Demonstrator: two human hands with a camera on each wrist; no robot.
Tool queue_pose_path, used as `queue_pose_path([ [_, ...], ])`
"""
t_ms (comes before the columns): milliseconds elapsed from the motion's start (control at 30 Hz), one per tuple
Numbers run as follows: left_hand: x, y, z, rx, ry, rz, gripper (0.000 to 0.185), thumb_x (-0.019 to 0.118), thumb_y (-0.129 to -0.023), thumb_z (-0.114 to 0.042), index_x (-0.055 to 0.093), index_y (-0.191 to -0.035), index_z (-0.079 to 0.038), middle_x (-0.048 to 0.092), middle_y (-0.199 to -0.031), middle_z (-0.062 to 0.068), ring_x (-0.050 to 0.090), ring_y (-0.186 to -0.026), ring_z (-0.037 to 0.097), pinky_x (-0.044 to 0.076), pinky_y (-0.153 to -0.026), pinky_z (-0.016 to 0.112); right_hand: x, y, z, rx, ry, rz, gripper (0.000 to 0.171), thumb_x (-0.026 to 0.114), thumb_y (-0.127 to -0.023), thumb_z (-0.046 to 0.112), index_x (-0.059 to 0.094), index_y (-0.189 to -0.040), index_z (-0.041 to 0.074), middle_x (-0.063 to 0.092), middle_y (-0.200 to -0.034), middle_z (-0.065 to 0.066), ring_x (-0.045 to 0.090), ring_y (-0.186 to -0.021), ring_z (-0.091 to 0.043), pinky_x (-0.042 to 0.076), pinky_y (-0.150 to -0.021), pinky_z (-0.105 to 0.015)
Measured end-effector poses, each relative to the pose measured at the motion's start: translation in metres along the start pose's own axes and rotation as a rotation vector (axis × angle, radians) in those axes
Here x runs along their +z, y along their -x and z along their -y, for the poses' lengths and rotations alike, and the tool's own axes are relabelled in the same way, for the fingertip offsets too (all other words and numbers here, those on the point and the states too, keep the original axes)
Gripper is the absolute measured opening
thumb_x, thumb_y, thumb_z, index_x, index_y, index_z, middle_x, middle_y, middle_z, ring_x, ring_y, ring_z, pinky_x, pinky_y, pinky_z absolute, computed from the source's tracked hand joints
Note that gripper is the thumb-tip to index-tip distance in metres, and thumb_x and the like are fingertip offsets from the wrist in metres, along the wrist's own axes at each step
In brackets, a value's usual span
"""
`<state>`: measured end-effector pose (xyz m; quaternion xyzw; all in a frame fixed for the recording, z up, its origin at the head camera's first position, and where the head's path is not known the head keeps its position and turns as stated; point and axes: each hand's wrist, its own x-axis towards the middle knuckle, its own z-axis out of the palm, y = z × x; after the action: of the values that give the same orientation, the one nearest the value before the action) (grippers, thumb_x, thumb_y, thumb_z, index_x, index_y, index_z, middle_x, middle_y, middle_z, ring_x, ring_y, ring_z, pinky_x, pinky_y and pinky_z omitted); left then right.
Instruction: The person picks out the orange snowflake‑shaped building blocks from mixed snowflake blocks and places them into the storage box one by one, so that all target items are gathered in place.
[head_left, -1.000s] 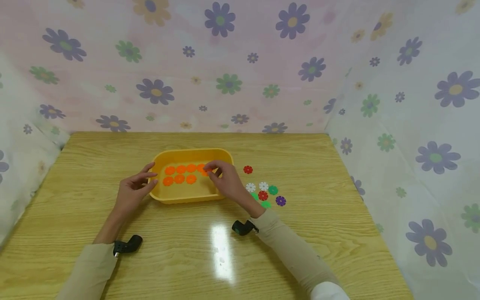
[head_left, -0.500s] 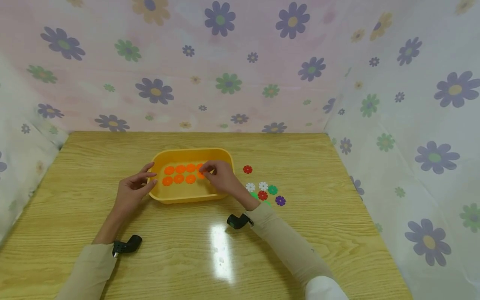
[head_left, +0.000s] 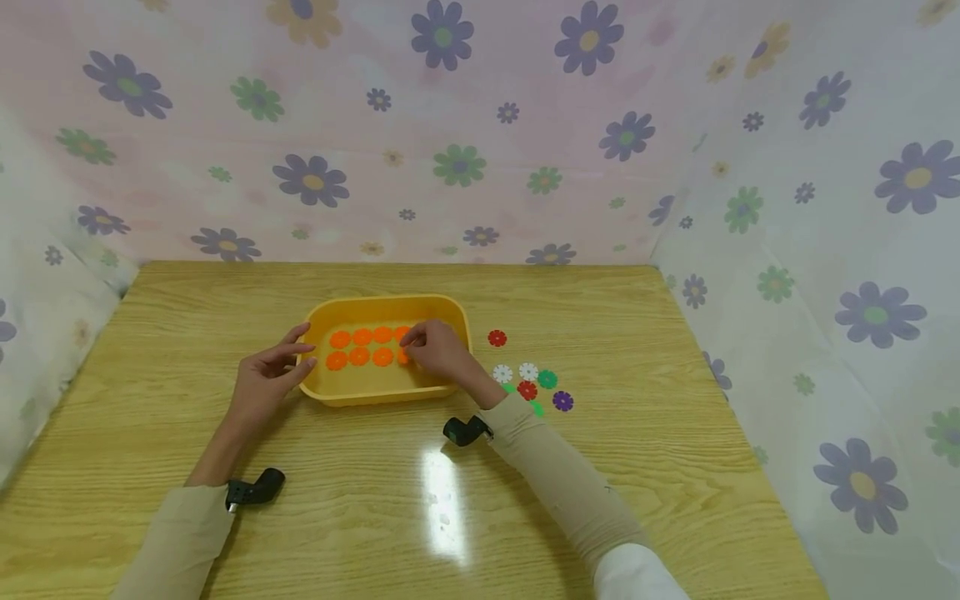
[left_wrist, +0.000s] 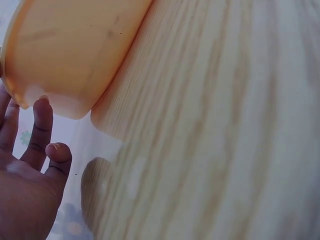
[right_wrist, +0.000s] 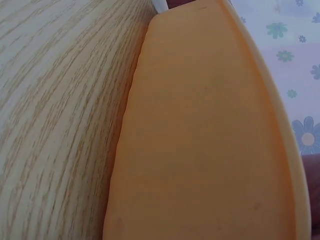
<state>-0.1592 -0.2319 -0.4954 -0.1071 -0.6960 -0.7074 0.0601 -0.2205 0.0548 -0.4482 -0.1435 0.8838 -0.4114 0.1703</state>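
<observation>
A yellow plastic tray (head_left: 382, 397) holds several orange notched snowflake discs (head_left: 360, 356) in two rows. At its left end my left hand (head_left: 262, 383) grips the rim, thumb and fingers spread around it. Two fingers of the left hand (left_wrist: 30, 175) come up against the tray's outer end wall (left_wrist: 65, 70) in the left wrist view. My right hand (head_left: 442, 352) reaches over the right part of the tray. Its thumb and index finger pinch an orange disc (head_left: 402, 357) at the right end of the nearer row, mostly hidden by the hand.
Right of the tray lie loose discs: red (head_left: 497, 338), white (head_left: 528, 372), green (head_left: 547, 379), purple (head_left: 562, 401) and others. The tray's long side wall (right_wrist: 200, 120) fills the right wrist view. Flowered cloth (head_left: 480, 125) hangs behind the wooden table (head_left: 337, 517).
My right hand has moved slightly left and nearer, taking the orange disc from overlapping the farther row to the end of the nearer row. The left hand stays at the rim.
</observation>
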Motion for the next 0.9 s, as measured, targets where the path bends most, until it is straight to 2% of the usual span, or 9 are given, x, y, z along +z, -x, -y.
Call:
queue_pose_path([
  [167,0.0000,0.0000,-0.0002,0.000,-0.009,0.000,0.024,0.065,-0.096,0.007,0.064,-0.115,0.020,0.060,-0.146,-0.002,0.052,-0.134,0.001,0.049,-0.074,0.015,0.0003,-0.0009,-0.0023,0.011,0.019,0.027,0.018,0.062,-0.097,0.002,0.076,-0.107,0.004,0.072,-0.106,-0.011,0.064,-0.092,-0.020,0.050,-0.076,-0.026],
  [367,-0.0005,-0.0005,-0.0007,0.005,-0.027,0.000,0.024,0.065,-0.095,0.006,0.064,-0.114,0.021,0.061,-0.143,-0.005,0.051,-0.134,-0.002,0.049,-0.074,0.014,0.0020,-0.0026,-0.0044,0.019,0.018,0.000,0.016,0.065,-0.094,0.000,0.076,-0.104,0.006,0.072,-0.103,-0.010,0.065,-0.093,-0.021,0.051,-0.076,-0.027],
  [633,-0.0016,-0.0012,0.0012,0.016,-0.024,0.006,0.022,0.064,-0.095,0.008,0.065,-0.114,0.019,0.061,-0.144,-0.004,0.050,-0.135,-0.001,0.049,-0.075,0.014,0.0038,-0.0022,-0.0014,0.019,0.036,-0.040,0.009,0.074,-0.092,0.006,0.076,-0.101,0.005,0.072,-0.096,-0.010,0.065,-0.087,-0.020,0.050,-0.073,-0.026],
  [900,0.0000,-0.0012,-0.0007,0.005,-0.003,0.000,0.022,0.065,-0.095,0.007,0.065,-0.114,0.020,0.061,-0.144,-0.004,0.051,-0.135,-0.001,0.050,-0.073,0.014,0.0058,-0.0033,-0.0011,0.040,0.077,-0.037,0.012,0.078,-0.091,0.013,0.075,-0.100,0.006,0.070,-0.093,-0.007,0.062,-0.082,-0.018,0.048,-0.072,-0.025],
])
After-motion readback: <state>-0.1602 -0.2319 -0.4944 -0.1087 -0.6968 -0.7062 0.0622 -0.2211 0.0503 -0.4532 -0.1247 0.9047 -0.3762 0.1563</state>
